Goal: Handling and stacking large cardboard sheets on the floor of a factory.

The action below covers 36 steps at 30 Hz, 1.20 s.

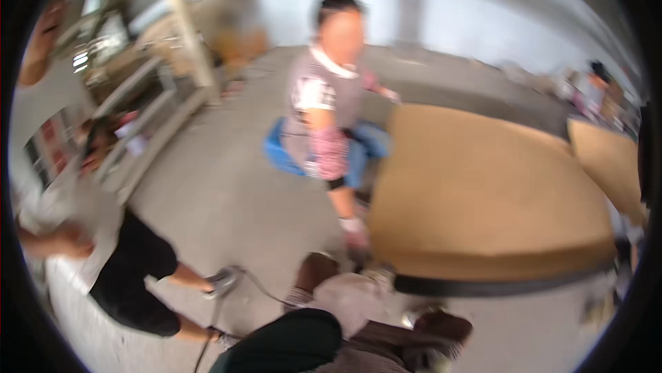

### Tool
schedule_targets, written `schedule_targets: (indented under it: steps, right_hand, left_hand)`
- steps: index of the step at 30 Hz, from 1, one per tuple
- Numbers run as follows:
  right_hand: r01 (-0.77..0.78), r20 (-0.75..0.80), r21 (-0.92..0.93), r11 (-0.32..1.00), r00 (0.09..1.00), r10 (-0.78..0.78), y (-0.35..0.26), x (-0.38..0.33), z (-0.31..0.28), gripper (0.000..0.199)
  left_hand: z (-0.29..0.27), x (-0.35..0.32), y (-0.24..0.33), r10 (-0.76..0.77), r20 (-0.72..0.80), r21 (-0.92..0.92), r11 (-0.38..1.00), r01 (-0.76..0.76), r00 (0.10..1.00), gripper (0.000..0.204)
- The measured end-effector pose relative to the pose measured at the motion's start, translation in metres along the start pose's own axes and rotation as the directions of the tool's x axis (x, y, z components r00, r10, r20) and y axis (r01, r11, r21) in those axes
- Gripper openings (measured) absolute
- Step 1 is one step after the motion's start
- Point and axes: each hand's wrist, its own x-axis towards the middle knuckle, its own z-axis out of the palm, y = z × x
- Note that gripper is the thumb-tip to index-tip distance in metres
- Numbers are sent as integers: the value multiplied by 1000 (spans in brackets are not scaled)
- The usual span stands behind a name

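Note:
Motion blur smears everything near me. My left hand (317, 271) seems to be the dark brown, glove-like shape above a checked cuff, at the lower middle. A similar brown shape, apparently my right hand (443, 326), is farther right. I cannot make out fingers on either. Between them lies a pale, crumpled, cloth-like thing (352, 298); whether a hand touches it is unclear. A large tan panel (489, 187) with a dark lower edge stretches out ahead to the right. Dark green cloth (289, 338) covers the near lower edge.
A co-worker (324, 97) sits on a blue seat (279, 149) at the panel's left side, one gloved hand low by its near corner. Another person (131, 262) stands at left. A cord (262, 287) crosses the floor. A second tan panel (607, 166) is at right; a frame rack (148, 118) is at left.

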Motion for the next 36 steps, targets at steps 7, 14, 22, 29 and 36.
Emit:
schedule_targets:
  steps: [7, 14, 22, 29, 36]
  right_hand:
    - [219, 196, 162, 962, 948, -249, -16, 59, -35, 27]
    - [151, 3, 482, 863, 985, -174, -38, 178, -46, 33]
    - [-111, -9, 936, 333, 941, 337, -14, 260, -31, 37]
    - [-221, 99, 969, 112, 763, 639, 66, 315, -36, 43]
    - [-210, 117, 977, 33, 660, 742, 103, 321, -38, 40]
  left_hand:
    - [-14, 5, 12, -23, -37, -133, 991, 18, 999, 59]
    - [-10, 10, -3, -86, -114, -278, 959, 51, 990, 46]
    - [57, 18, -63, -159, -43, -953, 303, 7, 986, 34]
    - [41, 130, -95, -316, -66, -978, -170, -125, 947, 41]
    - [4, 133, -97, -436, -35, -989, -116, -95, 899, 55]
